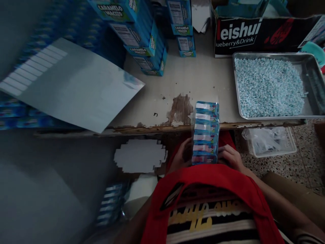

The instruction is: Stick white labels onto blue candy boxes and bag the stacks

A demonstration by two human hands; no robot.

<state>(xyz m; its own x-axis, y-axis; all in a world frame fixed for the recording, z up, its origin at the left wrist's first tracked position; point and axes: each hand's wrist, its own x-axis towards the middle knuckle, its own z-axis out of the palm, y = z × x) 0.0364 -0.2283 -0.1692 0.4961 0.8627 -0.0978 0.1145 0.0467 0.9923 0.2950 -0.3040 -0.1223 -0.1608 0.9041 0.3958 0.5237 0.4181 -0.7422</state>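
Note:
A clear-wrapped pack of small blue candy boxes [205,132] leans at the table's front edge, its boxes in one row with white labels. The far end rests over the tabletop, while the near end is by my lap. On the pack's left side, my left hand [183,153] grips the near part, its fingertips partly hidden behind the pack. My right hand [230,156] is closed with curled fingers against the right side of the same pack. Both hands are below the level of the table [210,79].
Stacks of blue caramel boxes [138,51] stand at the back left, with a sheet of labels [83,81] in front. On the right lie a metal tray [312,98] of pale blue candies [269,86] and a black carton [254,37]. A white basket [276,154] sits lower down.

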